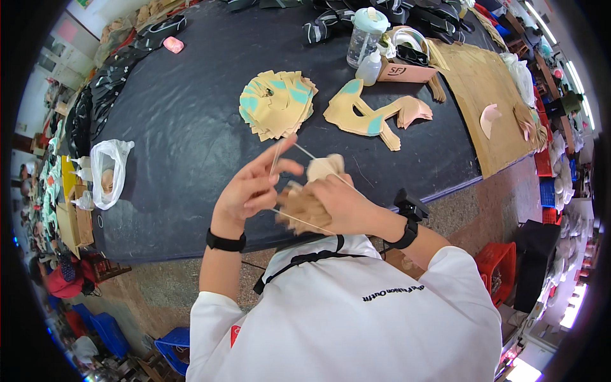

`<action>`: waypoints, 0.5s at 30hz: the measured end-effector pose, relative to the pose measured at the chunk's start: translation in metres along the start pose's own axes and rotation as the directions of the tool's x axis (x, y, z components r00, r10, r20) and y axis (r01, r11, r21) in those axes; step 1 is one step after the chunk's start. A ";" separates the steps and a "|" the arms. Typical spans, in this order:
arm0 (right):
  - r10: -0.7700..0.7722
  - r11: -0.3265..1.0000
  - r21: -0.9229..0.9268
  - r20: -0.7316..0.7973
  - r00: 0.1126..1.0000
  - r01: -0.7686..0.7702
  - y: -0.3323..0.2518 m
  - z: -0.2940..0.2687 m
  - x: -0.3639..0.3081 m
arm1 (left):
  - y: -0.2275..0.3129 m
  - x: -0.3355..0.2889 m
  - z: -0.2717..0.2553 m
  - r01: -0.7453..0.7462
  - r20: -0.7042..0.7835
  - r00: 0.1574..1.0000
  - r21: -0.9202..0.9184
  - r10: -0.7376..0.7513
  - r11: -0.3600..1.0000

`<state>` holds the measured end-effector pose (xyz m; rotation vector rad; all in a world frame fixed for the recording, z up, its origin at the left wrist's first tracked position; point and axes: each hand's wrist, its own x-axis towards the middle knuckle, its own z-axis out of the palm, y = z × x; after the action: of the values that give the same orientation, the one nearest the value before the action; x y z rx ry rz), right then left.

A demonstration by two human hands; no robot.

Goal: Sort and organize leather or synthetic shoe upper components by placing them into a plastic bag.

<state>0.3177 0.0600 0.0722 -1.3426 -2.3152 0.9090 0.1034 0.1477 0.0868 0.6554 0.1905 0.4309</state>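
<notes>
My right hand (347, 202) is closed around a bundle of tan cut pieces (300, 205), blurred by motion, with a paler rounded part (324, 167) sticking out above the fingers. A thin pale elastic band (305, 151) is stretched in a loop between both hands and runs past the bundle. My left hand (253, 183) has its fingers spread, with the band hooked over them. Just beyond the hands, a round fanned stack of tan pieces (278, 105) with turquoise patches lies on the dark table (184, 121). Right of it rest similar curved, branching pieces (375, 121).
A lidded clear jug (368, 38), a small squeeze bottle (369, 67) and a pink box (407, 72) stand at the far right. Brown cardboard (474, 95) covers the right side. A white plastic bag (109, 175) sits left; a pink packet (173, 44) lies far left.
</notes>
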 end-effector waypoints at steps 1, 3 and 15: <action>0.003 1.000 0.000 0.000 1.000 -0.003 -0.002 -0.002 -0.002 | -0.001 0.005 0.001 -0.058 -0.113 0.993 -0.140 0.042 0.989; -0.130 0.991 -0.019 -0.072 0.989 0.129 -0.004 -0.008 -0.007 | -0.006 0.006 -0.005 -0.124 -0.224 0.973 -0.269 0.063 0.955; 0.178 0.874 0.459 0.009 0.984 -0.162 0.017 -0.024 -0.016 | -0.062 -0.028 -0.029 -0.217 -0.198 0.976 -0.810 0.095 0.545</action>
<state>0.3500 0.0613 0.0801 -1.3446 -1.8106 1.3726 0.0893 0.1071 0.0264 -0.3209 0.0302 0.6756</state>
